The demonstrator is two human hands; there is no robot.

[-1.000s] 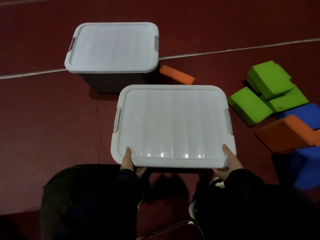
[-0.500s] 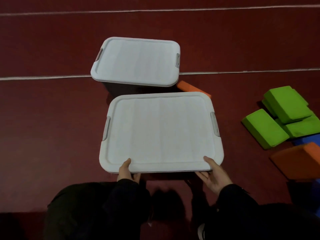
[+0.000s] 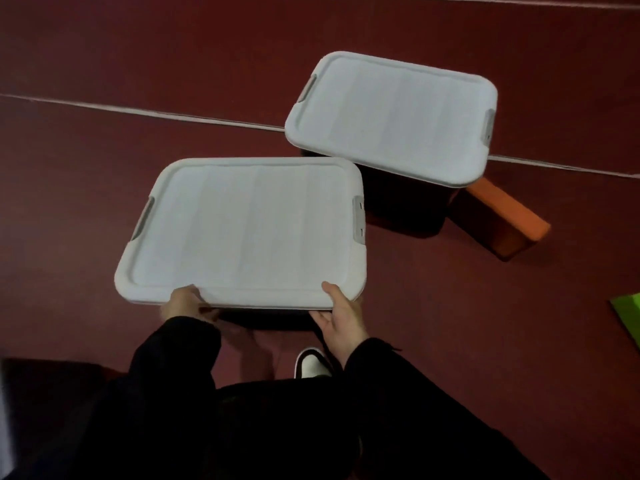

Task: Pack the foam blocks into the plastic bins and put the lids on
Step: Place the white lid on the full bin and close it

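Two dark plastic bins stand on the red floor, each covered by a white lid. The near lid (image 3: 247, 230) lies flat on its bin just in front of me. My left hand (image 3: 183, 304) grips its front edge near the left corner, thumb on top. My right hand (image 3: 341, 315) holds the front edge near the right corner, thumb on the rim and fingers under it. The far lid (image 3: 391, 116) covers the second bin (image 3: 405, 202) at the upper right. An orange foam block (image 3: 505, 216) lies beside that bin.
A corner of a green foam block (image 3: 628, 311) shows at the right edge. A white line (image 3: 138, 112) crosses the floor behind the bins. My shoe (image 3: 311, 365) and dark trouser legs fill the bottom of the view.
The view has swung left, so both bins sit further right and most foam blocks have left the frame. My hands stay on the near lid's front edge.
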